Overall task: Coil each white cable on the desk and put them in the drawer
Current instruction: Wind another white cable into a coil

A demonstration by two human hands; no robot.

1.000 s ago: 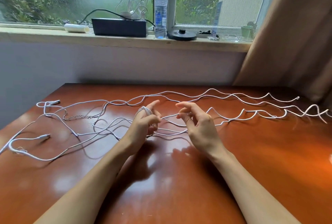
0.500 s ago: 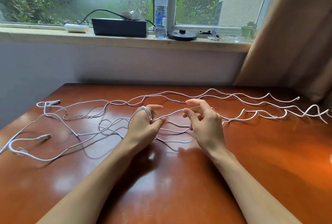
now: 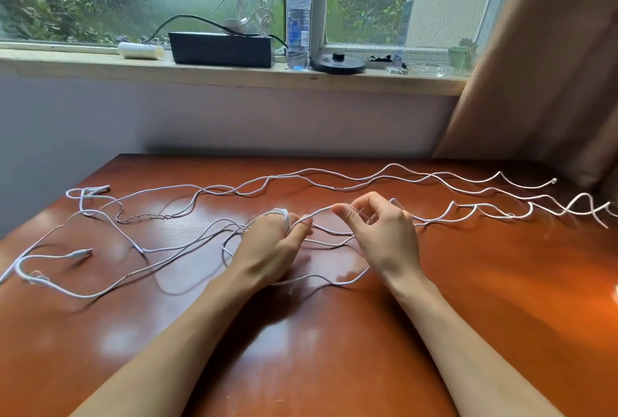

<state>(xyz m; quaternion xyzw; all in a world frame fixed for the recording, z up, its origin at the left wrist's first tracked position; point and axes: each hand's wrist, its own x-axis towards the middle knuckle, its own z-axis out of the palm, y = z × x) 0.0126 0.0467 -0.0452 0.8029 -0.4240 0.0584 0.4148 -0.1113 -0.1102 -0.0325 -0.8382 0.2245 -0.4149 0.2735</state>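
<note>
Several long white cables (image 3: 368, 179) lie tangled in wavy lines across the reddish wooden desk (image 3: 501, 299). My left hand (image 3: 271, 246) sits at the middle of the desk with a small white coil (image 3: 282, 214) wound round its fingers, which curl on it. My right hand (image 3: 381, 232) is just to its right and pinches the same cable between thumb and forefinger, a short taut stretch running between the two hands. Loose plug ends lie at the far left (image 3: 100, 189) and left (image 3: 80, 253). No drawer is in view.
A windowsill behind the desk carries a black box (image 3: 220, 49) with cords on it, a water bottle (image 3: 297, 20), a black round disc (image 3: 337, 64) and a white roll (image 3: 140, 50). A brown curtain (image 3: 551, 65) hangs at the right, touching the desk's far corner.
My right hand has moved right and back, drawing the cable taut from the left hand. My left hand has turned palm down with the coil on its fingers; loose loops near it have shifted.
</note>
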